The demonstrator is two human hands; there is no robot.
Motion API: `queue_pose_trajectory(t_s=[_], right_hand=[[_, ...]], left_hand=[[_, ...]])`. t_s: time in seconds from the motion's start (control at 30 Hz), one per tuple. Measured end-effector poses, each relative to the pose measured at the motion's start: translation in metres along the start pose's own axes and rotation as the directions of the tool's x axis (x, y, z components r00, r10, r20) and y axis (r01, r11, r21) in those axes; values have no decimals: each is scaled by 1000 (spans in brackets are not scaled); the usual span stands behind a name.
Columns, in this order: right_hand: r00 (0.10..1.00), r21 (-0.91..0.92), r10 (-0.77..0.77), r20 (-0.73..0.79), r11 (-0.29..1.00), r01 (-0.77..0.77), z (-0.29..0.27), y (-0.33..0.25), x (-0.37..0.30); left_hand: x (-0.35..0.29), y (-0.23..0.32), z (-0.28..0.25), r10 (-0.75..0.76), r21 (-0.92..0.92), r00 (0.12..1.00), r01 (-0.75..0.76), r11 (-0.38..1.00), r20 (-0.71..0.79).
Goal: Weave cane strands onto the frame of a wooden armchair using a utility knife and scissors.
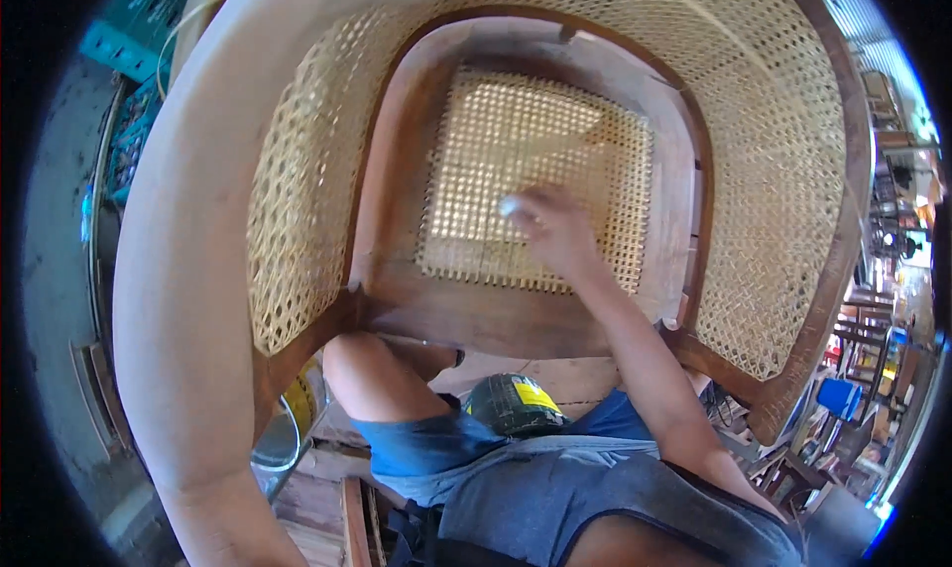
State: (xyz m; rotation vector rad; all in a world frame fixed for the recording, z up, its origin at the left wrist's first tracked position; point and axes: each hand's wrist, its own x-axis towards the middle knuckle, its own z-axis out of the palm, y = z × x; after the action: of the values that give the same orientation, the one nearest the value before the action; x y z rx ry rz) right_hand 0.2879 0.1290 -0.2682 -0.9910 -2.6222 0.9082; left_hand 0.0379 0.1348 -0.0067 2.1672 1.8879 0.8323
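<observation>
A wooden chair frame (476, 319) with a curved back stands right in front of me. Its seat panel (486, 161) is woven cane, its ends set in holes along the wooden rim. Over the middle of that panel is my right hand (555, 225), blurred, its fingers curled together. A small pale spot shows at the fingertips; what they hold, if anything, is too smeared to name. My left arm (188, 250) passes very close along the left side and up past the chair back; its hand lies outside the picture.
Cane webbing (773, 190) fills the curved back. A pale loose strand (729, 37) arcs across its upper right. Between my legs sits a dark rounded container (511, 403) with a yellow label. A bucket (283, 433) stands lower left, teal crates (124, 52) upper left, and a blue box (839, 398) among clutter at right.
</observation>
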Motion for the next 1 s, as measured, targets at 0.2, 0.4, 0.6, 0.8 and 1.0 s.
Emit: queue_pose_trajectory(t_s=[0.2,0.4,0.6,0.8,1.0], right_hand=[[948,-158,296,-114,937,-311,-9,46,2],[772,338,481,-415,870,-360,-48,83,19],[901,-72,97,-422,987,-140,-3,23,-92],[842,40,204,-499,976,-213,-39,81,-59],[853,-165,135,-504,954,-249,-21,60,-126]], left_hand=[[-7,23,-14,-237,13,967,237,972,93],[-8,30,-6,-111,34,993,110,993,50],[-14,19,-16,24,-29,999,-23,999,33],[-8,29,15,79,-39,995,-77,996,58],[-15,24,1,54,72,998,-55,996,28]])
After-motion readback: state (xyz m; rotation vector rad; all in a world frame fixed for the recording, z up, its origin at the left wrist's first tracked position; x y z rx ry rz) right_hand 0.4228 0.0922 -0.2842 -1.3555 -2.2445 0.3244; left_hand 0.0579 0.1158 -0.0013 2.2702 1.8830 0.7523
